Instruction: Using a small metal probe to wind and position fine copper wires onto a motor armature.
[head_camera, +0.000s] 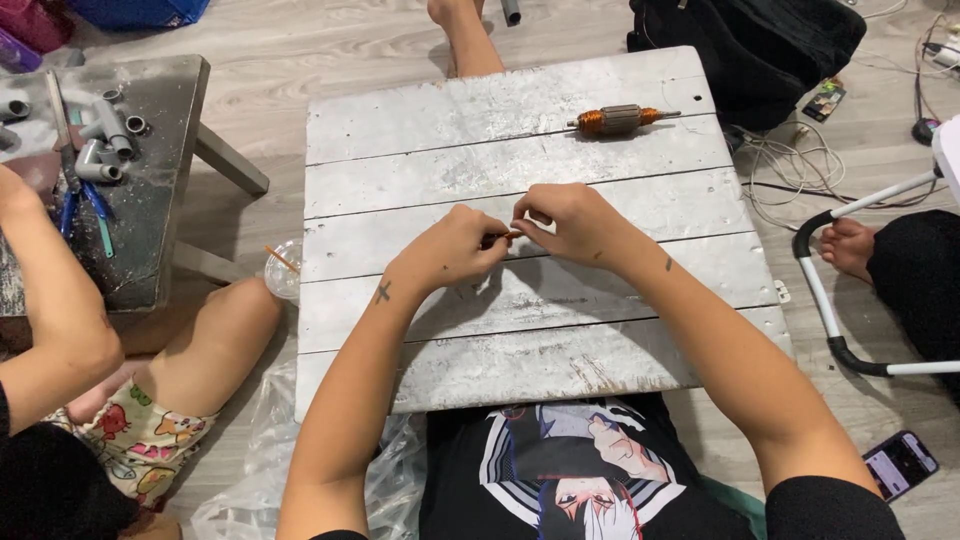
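Both hands, left (455, 250) and right (570, 222), pinch a thin orange wire (505, 237) over white planks (520, 330)

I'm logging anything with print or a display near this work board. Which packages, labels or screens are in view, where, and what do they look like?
Phone: on the floor at lower right, by the person's right arm; dark slab, screen lit with purplish content.
Small card or packet: on the floor at upper right beside the black bag; dark rectangle with colourful print.

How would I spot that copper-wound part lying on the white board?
Find the white plank board in the middle. Near its far right edge lies the motor armature, away from both hands. It alone has orange-copper windings, a grey middle and a thin metal shaft.
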